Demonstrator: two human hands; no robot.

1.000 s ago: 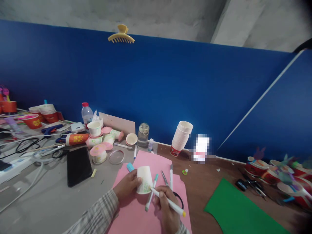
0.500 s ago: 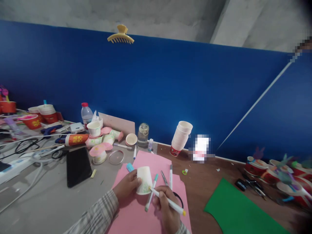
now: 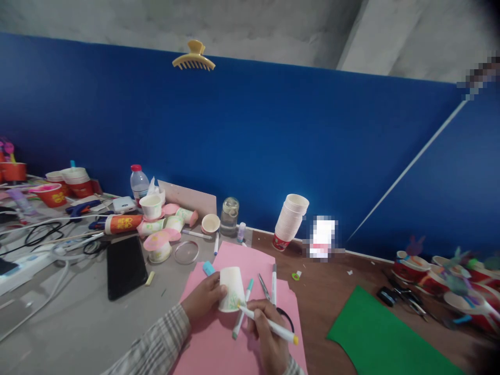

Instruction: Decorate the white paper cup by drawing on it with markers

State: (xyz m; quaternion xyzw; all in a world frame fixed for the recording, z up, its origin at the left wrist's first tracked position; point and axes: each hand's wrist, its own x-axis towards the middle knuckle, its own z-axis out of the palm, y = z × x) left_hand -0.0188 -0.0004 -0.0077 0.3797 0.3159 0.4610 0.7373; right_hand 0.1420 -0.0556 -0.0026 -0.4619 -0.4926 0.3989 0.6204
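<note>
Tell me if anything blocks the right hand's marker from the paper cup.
Nothing visible does. The yellow-ended marker in the right hand has its tip at the lower right of the paper cup, which the left hand holds. The teal-ended marker lies behind the held marker in this view, not between tip and cup.

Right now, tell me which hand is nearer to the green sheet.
Right. The right hand, gripping a marker, is left of the green sheet, not touching it; the left hand, holding the white cup, is farther left, beyond the right hand.
</note>
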